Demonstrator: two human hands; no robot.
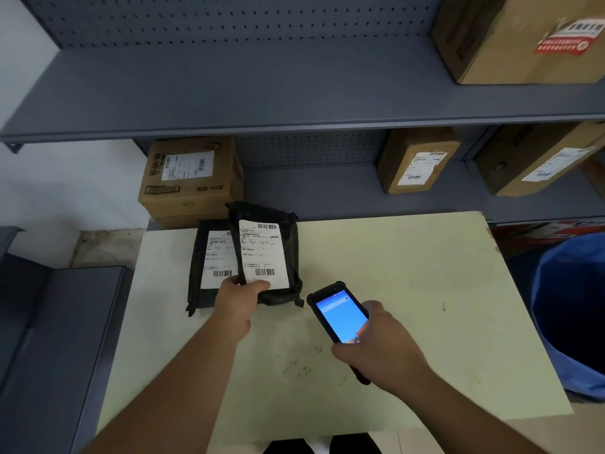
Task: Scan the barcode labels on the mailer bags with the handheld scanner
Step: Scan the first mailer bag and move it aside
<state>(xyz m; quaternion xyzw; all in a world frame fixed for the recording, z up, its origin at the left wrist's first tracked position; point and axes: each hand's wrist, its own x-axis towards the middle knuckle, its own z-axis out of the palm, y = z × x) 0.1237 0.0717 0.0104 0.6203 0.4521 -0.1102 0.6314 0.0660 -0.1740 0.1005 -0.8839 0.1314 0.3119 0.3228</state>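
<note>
Two black mailer bags with white barcode labels lie at the far left of the pale yellow table (409, 273). The upper bag (288, 244) overlaps the lower bag (198, 257) and is tilted up at its near end. My left hand (237, 301) grips the upper bag's near edge, thumb on the label just below its barcode. My right hand (381, 350) holds the handheld scanner (339, 314), a black phone-like device with a lit blue screen, its top end pointing toward the bags a short way right of them.
Grey metal shelves (294, 103) stand behind the table with cardboard boxes (191, 178) (417, 160) (537, 158) (523, 34) on them. A blue bin (569, 309) sits at the right. A grey cabinet (59, 322) lies at the left.
</note>
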